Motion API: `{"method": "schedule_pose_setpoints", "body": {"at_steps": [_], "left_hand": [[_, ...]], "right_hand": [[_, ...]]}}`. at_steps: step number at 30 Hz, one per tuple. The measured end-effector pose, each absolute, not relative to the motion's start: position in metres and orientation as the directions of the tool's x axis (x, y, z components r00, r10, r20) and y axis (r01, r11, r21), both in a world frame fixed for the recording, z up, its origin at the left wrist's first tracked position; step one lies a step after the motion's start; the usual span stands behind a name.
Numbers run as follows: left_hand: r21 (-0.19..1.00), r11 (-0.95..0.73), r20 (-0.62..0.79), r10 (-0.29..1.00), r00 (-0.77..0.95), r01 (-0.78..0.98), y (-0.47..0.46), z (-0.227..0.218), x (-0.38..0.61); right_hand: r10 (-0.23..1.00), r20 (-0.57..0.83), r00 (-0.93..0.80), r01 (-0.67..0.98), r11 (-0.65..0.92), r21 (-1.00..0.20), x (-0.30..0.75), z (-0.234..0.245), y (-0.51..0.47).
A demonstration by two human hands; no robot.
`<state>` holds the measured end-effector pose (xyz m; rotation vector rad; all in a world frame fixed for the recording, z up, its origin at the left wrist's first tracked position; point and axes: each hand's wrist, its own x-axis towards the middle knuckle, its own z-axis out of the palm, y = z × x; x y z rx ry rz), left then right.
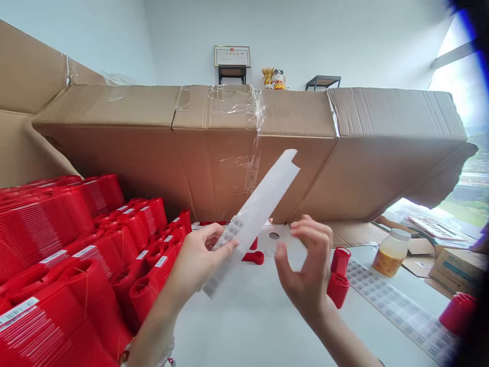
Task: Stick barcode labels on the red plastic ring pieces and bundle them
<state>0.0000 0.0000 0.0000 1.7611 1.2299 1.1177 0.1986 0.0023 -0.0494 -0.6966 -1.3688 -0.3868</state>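
Label strip point(254, 214): one, pinched between thumb and fingers point(225, 247) of left hand point(198, 260), tilted above desk point(248, 316). Right hand point(305, 270) just beside it, fingers loosely spread, holding nothing. Two red caps point(338, 275) behind right hand; one bottle point(390, 252) beyond.

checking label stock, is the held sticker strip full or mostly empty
Mostly empty: the sticker strip in the left hand is bare above, with barcode stickers only near that hand.

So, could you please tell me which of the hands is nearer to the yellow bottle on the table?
Right. The right hand hovers open left of the yellow bottle, red pieces between them; the left hand is farther left, holding the label strip.
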Motion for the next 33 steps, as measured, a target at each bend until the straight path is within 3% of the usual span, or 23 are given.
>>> {"method": "schedule_pose_setpoints", "body": {"at_steps": [1,3,5,10,14,16,22,29,33], "left_hand": [[0.898,-0.300,0.256,0.951,0.171,0.323,-0.001,-0.001,0.004],[0.913,-0.298,0.249,0.948,0.200,0.279,-0.005,-0.002,0.011],[0.923,-0.292,0.239,0.945,0.221,0.251,-0.008,-0.003,0.017],[0.924,-0.278,0.227,0.951,0.209,0.262,-0.014,-0.005,0.024],[0.916,-0.299,0.237,0.941,0.240,0.269,-0.011,-0.009,0.024],[0.914,-0.271,0.192,0.945,0.266,0.302,-0.007,-0.011,0.022],[0.953,-0.159,0.025,0.890,0.456,0.259,0.003,-0.008,0.013],[0.979,-0.175,0.160,0.977,0.143,0.102,-0.006,-0.001,0.018],[0.983,-0.166,0.156,0.981,0.115,0.077,-0.009,0.000,0.018]], "right_hand": [[0.363,0.901,0.237,0.470,0.769,-0.433,0.196,-0.049,0.002],[0.774,0.616,0.147,0.072,0.613,-0.787,0.193,-0.047,0.003],[0.928,0.373,-0.013,-0.203,0.363,-0.909,0.192,-0.044,0.004],[0.976,0.211,0.058,-0.434,0.215,-0.875,0.193,-0.039,-0.001],[0.959,0.229,-0.170,-0.474,0.124,-0.872,0.191,-0.040,-0.001],[0.939,0.271,-0.213,-0.442,0.154,-0.884,0.191,-0.042,0.001],[0.956,0.291,0.039,-0.431,0.278,-0.858,0.204,-0.041,0.009],[0.921,0.389,-0.001,-0.551,0.324,-0.769,0.214,-0.034,0.005],[0.912,0.409,-0.018,-0.567,0.328,-0.756,0.214,-0.033,0.001]]}}
